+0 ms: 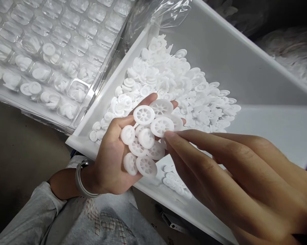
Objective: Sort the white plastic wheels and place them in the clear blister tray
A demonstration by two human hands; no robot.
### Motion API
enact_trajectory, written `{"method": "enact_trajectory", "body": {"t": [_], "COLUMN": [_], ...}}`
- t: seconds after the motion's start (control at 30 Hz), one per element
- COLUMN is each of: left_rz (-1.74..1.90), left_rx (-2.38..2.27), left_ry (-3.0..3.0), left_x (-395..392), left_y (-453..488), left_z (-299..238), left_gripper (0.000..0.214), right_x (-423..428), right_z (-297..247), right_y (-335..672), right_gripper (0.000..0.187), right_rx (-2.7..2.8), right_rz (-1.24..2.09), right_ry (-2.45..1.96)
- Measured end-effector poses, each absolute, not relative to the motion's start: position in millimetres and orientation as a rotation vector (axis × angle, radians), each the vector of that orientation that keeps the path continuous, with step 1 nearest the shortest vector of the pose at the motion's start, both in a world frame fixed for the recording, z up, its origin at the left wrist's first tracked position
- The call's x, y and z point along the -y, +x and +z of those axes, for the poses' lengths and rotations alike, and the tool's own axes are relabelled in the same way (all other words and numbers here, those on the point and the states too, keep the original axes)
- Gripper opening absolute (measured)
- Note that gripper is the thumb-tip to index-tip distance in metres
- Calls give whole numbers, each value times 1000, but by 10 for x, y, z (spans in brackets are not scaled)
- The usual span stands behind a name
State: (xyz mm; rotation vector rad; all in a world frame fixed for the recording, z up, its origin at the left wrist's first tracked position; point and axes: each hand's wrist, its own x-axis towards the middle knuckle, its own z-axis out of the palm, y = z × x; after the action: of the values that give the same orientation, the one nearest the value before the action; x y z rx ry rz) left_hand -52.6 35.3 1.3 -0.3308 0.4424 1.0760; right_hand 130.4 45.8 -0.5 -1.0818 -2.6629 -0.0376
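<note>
My left hand [109, 156] is palm up over the near side of a white bin, fingers curled under a small heap of white plastic gears [146, 138]. The gears have spoked faces, and some show toothed edges. From the right, my right hand [235, 177] reaches in with thumb and forefinger pinched at the edge of one spoked gear [162, 126] on top of the heap. The other right fingers are folded back. Beneath and behind my left hand lies a large pile of similar white plastic pieces [168, 78] inside the bin [219, 44].
A clear plastic tray [92, 93] with many compartments stands to the left of the bin; its nearer rows hold white pieces. Crumpled clear film [166, 13] hangs over the bin's far corner. More whitish pieces [296, 54] lie beyond the bin at right, blurred.
</note>
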Motion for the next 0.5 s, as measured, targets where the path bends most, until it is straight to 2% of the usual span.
{"method": "enact_trajectory", "body": {"t": [0.1, 0.27, 0.37, 0.5], "left_rz": [1088, 1103, 1118, 1128], "left_rx": [-411, -409, -386, -412], "left_ry": [-311, -321, -313, -280], "left_x": [-351, -340, -333, -332], "left_y": [-519, -508, -506, -505], "left_z": [-7, -49, -51, -45], "left_gripper": [51, 50, 48, 48], "right_x": [-378, -447, -513, -478], "right_z": [39, 167, 231, 278], "right_y": [1297, 1143, 1048, 995], "right_gripper": [30, 17, 18, 20], "right_rx": [2652, 2633, 2612, 2656], "right_rz": [-34, -38, -26, 178], "right_ry": [-1075, -944, -817, -757]}}
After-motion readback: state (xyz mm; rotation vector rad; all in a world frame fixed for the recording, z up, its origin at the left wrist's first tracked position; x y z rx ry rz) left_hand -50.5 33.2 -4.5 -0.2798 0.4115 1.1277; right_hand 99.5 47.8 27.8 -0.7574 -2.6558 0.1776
